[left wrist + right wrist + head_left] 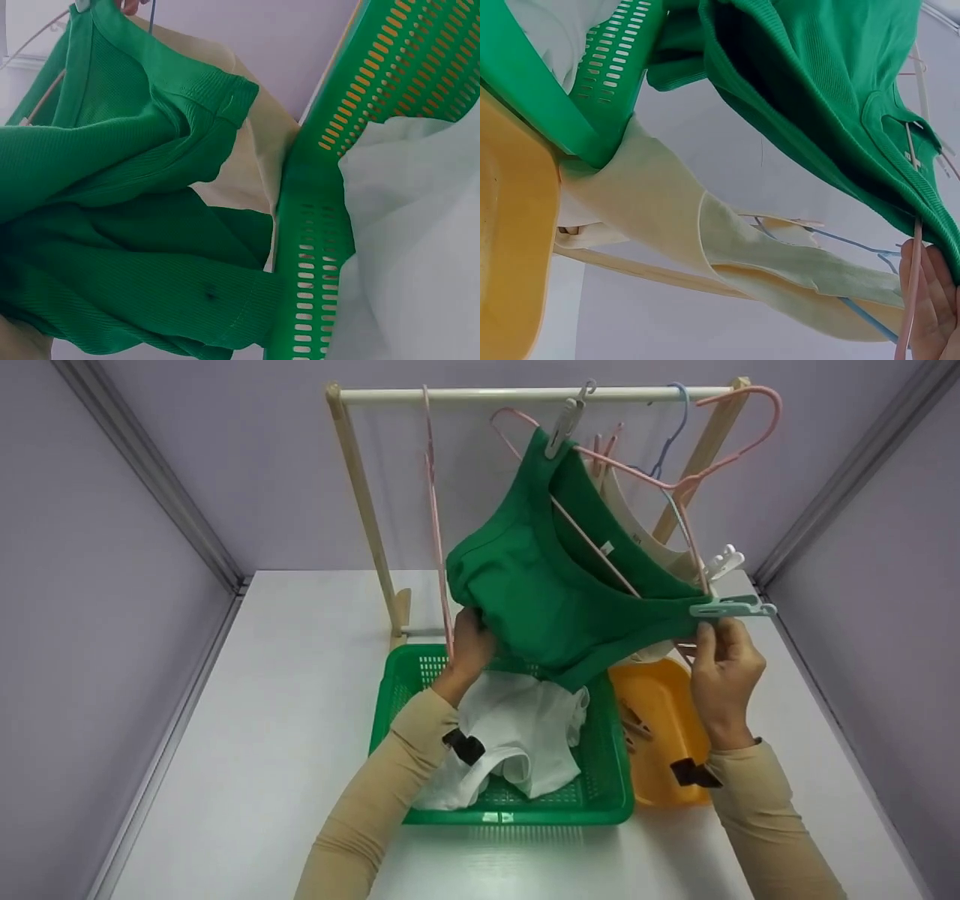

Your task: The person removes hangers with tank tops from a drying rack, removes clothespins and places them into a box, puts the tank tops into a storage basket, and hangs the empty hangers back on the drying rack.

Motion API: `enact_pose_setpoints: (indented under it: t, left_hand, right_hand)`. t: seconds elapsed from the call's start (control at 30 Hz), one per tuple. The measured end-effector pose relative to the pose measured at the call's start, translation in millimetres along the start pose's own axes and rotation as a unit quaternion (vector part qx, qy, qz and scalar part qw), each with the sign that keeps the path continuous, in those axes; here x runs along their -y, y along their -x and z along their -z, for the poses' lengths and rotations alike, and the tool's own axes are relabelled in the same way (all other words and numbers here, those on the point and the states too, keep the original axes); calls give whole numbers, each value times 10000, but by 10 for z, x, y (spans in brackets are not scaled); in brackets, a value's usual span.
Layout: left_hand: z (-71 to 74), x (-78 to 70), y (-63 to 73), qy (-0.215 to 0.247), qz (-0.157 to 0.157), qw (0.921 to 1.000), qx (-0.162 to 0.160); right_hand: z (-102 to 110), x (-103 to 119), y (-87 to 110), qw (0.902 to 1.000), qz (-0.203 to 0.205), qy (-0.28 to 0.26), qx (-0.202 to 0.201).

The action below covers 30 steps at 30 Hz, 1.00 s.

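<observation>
Green top [517, 574] — clipped to pink hanger [705, 472], seemingly unhung.
Pinched by right hand [726, 679]; left hand [471, 649] grip hidden — white garment [525, 720] remaining, lower centre.

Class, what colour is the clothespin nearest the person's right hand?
The clothespin is pale blue-green; the head view shows it best.

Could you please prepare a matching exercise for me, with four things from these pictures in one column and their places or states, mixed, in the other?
Things
1. green top
2. white clothing
3. orange basin
4. blue hanger

Places and states
A. lying in the green basket
B. hooked over the white rail
C. clipped to a pink hanger
D. holding brown clothespins

Right pairs: 1-C, 2-A, 3-D, 4-B
</observation>
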State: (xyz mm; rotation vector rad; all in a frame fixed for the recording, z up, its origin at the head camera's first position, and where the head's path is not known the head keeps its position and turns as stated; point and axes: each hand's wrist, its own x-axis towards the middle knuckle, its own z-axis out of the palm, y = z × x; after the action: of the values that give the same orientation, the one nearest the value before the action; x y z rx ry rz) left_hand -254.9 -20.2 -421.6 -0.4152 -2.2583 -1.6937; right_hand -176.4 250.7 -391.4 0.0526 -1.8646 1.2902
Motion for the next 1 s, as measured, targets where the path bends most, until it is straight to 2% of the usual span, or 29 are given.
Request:
enact_pose_setpoints:
  t: [0.17,0.3,0.57,0.8,1.0]
  left_hand:
    - [21,-60,29,292,369,9984,321]
    - [39,-99,46,348,557,9968,462]
    - [36,-180,88,465,390,9970,482]
    - [29,-260,132,731,588,9935,643]
    - [34,-299,174,652,460,9946,661]
  right_hand:
    - [11,-8,15,9999,49,103,39]
    - [14,-23,27,9998,43,162,58]
    - [10,-50,42,9998,-28,177,81]
    - [-10,-49,47,9999,32,128,82]
    - [-18,-65,48,9999,112,91,31]
